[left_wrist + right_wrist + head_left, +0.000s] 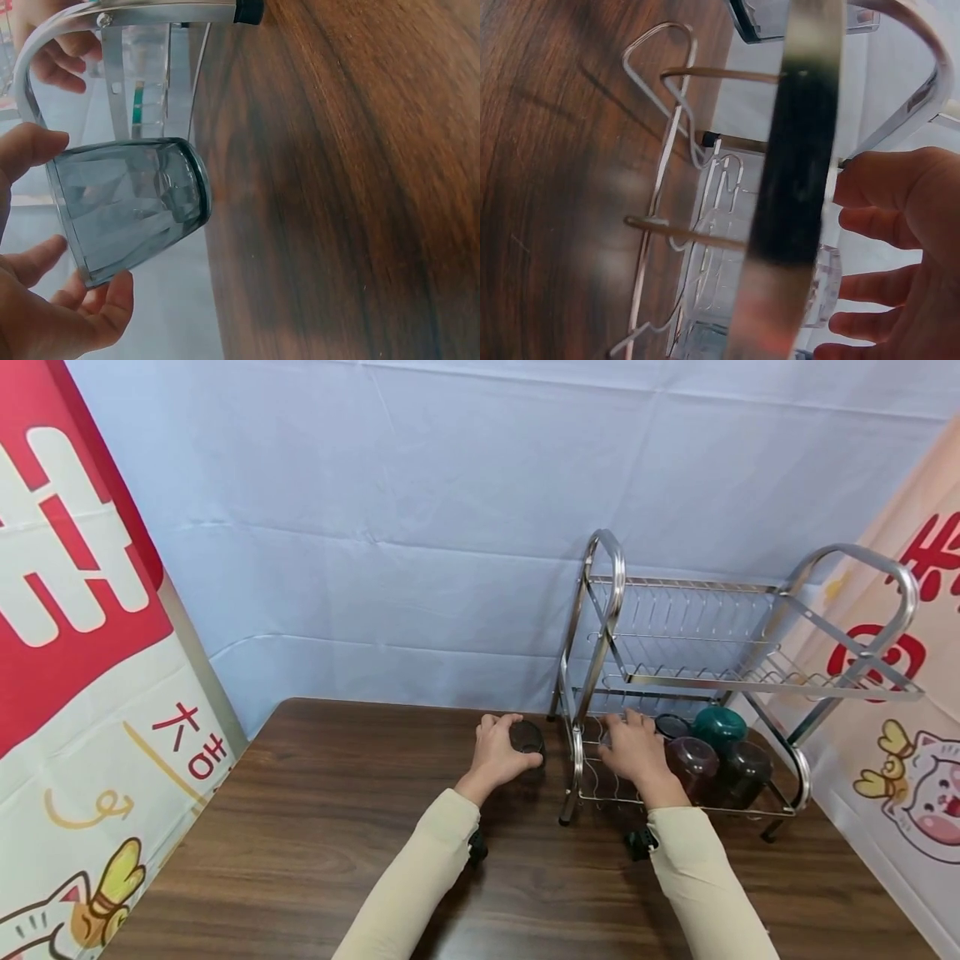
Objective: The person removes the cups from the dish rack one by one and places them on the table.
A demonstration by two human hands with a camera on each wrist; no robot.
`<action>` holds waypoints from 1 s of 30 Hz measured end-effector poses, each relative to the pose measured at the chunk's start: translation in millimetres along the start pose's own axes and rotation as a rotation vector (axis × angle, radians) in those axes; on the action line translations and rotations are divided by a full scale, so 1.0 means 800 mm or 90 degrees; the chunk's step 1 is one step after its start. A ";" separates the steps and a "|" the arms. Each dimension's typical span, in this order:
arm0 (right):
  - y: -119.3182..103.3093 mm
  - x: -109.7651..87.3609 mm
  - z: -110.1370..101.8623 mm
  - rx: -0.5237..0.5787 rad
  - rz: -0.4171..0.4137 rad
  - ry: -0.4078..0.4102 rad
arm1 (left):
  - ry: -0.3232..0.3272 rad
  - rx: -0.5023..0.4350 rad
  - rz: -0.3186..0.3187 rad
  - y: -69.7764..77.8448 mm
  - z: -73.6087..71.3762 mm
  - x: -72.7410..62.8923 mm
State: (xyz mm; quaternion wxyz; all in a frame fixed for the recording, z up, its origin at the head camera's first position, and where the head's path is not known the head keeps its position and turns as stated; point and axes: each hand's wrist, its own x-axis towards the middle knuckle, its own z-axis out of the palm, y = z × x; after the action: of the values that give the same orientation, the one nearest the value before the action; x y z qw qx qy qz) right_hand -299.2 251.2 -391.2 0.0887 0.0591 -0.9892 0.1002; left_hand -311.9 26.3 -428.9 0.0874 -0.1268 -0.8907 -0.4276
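A smoky grey drinking glass (135, 210) is held by my left hand (497, 752), just left of the metal rack. In the left wrist view, the thumb lies at one side of its wide end and the fingertips at the other, with the thick base toward the table. My right hand (636, 747) reaches over the rack's lower tier, fingers spread and slightly bent. Right at those fingertips is a clear glass (825, 289), partly hidden behind a blurred rack bar in the right wrist view.
The two-tier metal rack (615, 610) stands at the table's back right. On its lower tier are a teal cup (718, 727), a purple-tinted cup (692, 760), a dark cup (746, 768) and a black-rimmed one (671, 725). Brown wooden tabletop (337, 793) extends left.
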 end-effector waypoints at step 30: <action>0.016 0.013 0.024 0.068 -0.003 0.138 | -0.043 0.091 0.026 -0.001 0.022 0.009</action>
State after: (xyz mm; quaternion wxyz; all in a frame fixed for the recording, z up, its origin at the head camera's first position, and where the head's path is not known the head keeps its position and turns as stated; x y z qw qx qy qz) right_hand -314.1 259.0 -410.0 0.1919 0.0549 -0.9670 0.1586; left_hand -320.1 40.4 -438.7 0.0747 -0.1527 -0.9187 -0.3565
